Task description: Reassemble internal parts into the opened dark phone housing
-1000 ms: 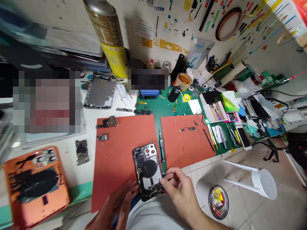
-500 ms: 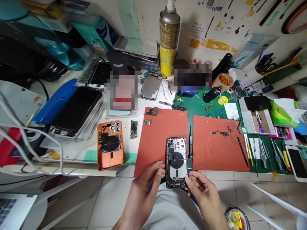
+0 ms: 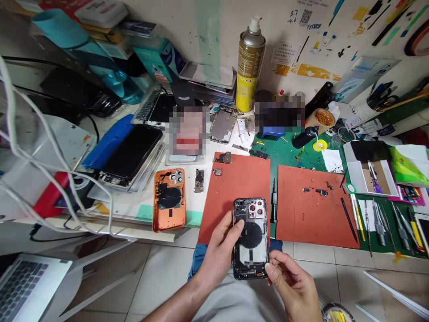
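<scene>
Head view takes in a white work surface (image 3: 187, 210) against a paint-flecked wall (image 3: 217, 31), with a tiled floor (image 3: 161, 286) below. A tall spray can (image 3: 250, 67) stands at the back, and a laptop (image 3: 30, 286) sits low at the left. A green mat (image 3: 284, 154) lies behind two orange-red silicone mats, the left mat (image 3: 241, 188) and the right mat (image 3: 315, 219), set side by side with a narrow gap between them. An orange phone housing (image 3: 166, 200) lies on the white surface just left of the left mat, with a logic board (image 3: 199, 180) between them. A screwdriver (image 3: 274, 208) lies in the gap. Both hands hold a dark phone rear housing (image 3: 251, 237) up over the lower right corner of the left mat. The left hand (image 3: 217, 250) supports it from the side, its left thumb (image 3: 238, 226) pressed on the inner face. The right hand (image 3: 291, 286) pinches the lower edge, its right fingers (image 3: 270, 268) narrowly closed on the housing
</scene>
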Tool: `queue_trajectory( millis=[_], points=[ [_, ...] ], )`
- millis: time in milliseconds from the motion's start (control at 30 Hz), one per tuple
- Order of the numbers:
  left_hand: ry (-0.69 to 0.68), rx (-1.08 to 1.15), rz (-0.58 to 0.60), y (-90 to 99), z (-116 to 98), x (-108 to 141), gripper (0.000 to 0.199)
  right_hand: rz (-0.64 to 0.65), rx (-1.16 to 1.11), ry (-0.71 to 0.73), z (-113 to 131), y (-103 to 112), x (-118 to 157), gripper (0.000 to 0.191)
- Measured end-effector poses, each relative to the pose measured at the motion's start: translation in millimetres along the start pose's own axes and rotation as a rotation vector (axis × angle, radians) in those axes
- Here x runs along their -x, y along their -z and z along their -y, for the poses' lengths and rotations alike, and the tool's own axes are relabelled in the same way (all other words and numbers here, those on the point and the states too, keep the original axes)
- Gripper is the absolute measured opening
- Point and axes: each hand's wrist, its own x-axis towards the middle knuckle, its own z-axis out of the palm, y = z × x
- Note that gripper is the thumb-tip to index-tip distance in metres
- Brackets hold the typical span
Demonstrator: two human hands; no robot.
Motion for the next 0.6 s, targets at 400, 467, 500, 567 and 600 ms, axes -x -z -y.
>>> queue_trajectory(
  millis=[400, 467, 500, 567, 600],
  points=[
    [0.157, 0.225, 0.219, -19.6, -21, 7, 0.06, -0.01, -0.023, 0.005, 2, -4, 7, 0.049],
    [0.213, 0.314, 0.266, -21.2, -22, 7, 0.07, -0.022, -0.04, 0.003, 2, -5, 7, 0.05],
    [0.229, 0.349, 0.287, -21.6, -22, 6, 0.073, -0.028, -0.044, 0.008, 2, -5, 7, 0.05],
    [0.245, 0.401, 0.316, -21.9, -21, 6, 0.077, -0.039, -0.04, 0.026, 2, -4, 5, 0.051],
    [0.249, 0.42, 0.328, -22.2, -21, 6, 0.078, -0.041, -0.033, 0.036, 1, -3, 5, 0.052]
  ],
)
